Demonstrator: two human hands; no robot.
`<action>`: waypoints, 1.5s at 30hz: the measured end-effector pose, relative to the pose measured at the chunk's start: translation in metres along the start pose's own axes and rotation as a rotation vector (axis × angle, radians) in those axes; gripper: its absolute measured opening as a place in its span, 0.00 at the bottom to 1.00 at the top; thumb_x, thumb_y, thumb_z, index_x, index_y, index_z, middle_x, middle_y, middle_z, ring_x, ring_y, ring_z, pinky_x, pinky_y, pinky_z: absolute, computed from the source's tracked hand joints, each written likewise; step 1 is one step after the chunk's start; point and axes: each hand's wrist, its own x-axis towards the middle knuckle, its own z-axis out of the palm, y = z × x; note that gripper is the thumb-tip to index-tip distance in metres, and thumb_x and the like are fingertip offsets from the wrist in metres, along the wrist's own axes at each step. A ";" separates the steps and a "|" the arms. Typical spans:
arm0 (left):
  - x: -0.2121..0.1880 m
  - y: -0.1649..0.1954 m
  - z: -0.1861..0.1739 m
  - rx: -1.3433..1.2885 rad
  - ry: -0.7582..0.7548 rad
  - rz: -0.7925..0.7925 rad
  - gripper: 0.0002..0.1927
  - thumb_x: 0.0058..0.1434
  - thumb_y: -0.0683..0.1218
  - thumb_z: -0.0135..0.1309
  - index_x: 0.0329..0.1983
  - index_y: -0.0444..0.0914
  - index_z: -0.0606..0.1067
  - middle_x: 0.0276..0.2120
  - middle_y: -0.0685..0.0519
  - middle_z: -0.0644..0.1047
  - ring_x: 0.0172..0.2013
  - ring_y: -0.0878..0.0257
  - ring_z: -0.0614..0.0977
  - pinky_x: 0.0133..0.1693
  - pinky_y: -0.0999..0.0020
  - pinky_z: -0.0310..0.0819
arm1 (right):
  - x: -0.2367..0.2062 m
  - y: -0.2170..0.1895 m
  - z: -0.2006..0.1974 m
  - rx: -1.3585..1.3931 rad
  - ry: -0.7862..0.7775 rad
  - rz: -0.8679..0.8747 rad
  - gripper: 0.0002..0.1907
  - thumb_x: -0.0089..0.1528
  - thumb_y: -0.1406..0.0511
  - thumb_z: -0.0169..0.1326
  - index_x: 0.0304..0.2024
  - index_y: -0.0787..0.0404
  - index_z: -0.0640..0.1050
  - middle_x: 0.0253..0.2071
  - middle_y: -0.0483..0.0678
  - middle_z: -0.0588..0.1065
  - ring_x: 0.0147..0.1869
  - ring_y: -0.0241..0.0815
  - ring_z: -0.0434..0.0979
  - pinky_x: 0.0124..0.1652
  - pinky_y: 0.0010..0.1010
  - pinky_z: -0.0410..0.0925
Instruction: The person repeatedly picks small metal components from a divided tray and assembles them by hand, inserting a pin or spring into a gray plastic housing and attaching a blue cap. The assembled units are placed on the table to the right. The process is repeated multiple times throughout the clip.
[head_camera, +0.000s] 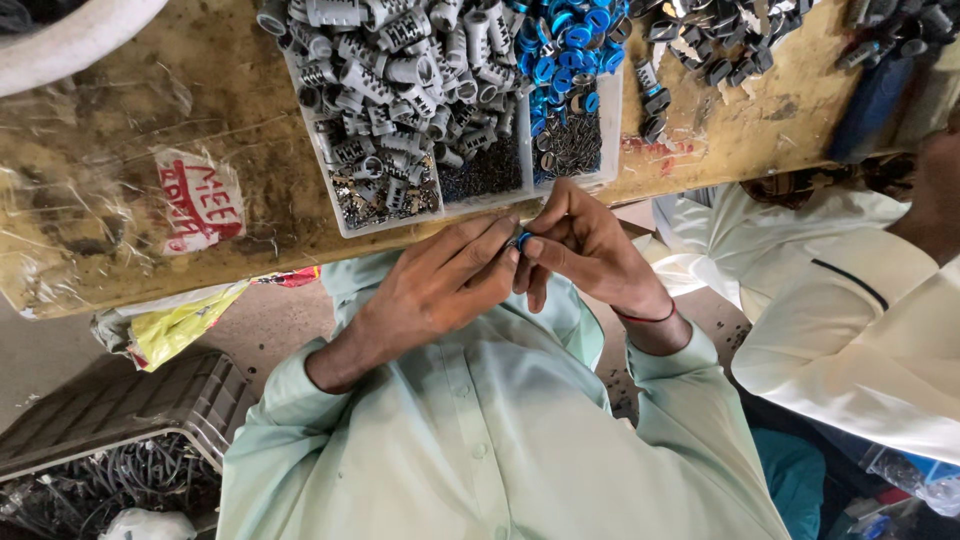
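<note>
The wooden workbench (120, 150) spanned the view ahead of me, its worn top partly covered with clear plastic film. On it, just beyond my hands, stood a white compartment tray (612, 130). The tray's largest load was a heap of grey ribbed plastic sleeves (400, 70), piled over its left and middle sections; blue rings (565, 45) filled the right section, and small dark metal parts (490, 170) lay at the bottom of the compartments nearest me. Further right on the bench lay loose dark clips (700, 40), outside the tray. A second person in a cream sleeve (850, 300) sat well apart at my right. A grey crate (130, 400) stood on the floor at my left, beside a yellow bag (180, 330). My left hand (430, 290) and my right hand (590, 250) met just below the bench edge, in front of my pale green shirt (500, 430), fingertips touching. Both hands were nearly closed in a pinch: the thumb and fingers of each pressed on one small blue part (522, 240) held between them. The part was mostly hidden by my fingertips, so its exact shape could not be determined. My right wrist carried a thin red thread band (645, 318).
</note>
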 end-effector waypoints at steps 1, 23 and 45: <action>0.000 -0.001 0.000 0.014 -0.010 0.010 0.13 0.65 0.39 0.59 0.50 0.31 0.72 0.59 0.39 0.74 0.56 0.49 0.81 0.50 0.58 0.82 | 0.002 0.000 -0.002 0.004 -0.045 0.015 0.08 0.73 0.74 0.48 0.47 0.65 0.61 0.35 0.58 0.78 0.34 0.46 0.83 0.32 0.32 0.77; 0.000 0.000 -0.002 -0.373 0.298 -0.293 0.19 0.60 0.29 0.63 0.53 0.30 0.74 0.48 0.46 0.80 0.48 0.52 0.83 0.48 0.61 0.80 | -0.006 -0.024 -0.055 -1.894 0.833 -0.599 0.22 0.51 0.76 0.63 0.46 0.74 0.70 0.38 0.65 0.74 0.39 0.58 0.77 0.34 0.37 0.70; 0.006 0.019 0.004 -0.405 0.303 -0.317 0.22 0.58 0.33 0.67 0.55 0.30 0.73 0.48 0.44 0.80 0.46 0.50 0.81 0.46 0.59 0.78 | -0.011 0.034 0.022 -0.812 0.560 -0.807 0.27 0.56 0.76 0.68 0.46 0.64 0.64 0.41 0.62 0.78 0.24 0.24 0.61 0.25 0.20 0.53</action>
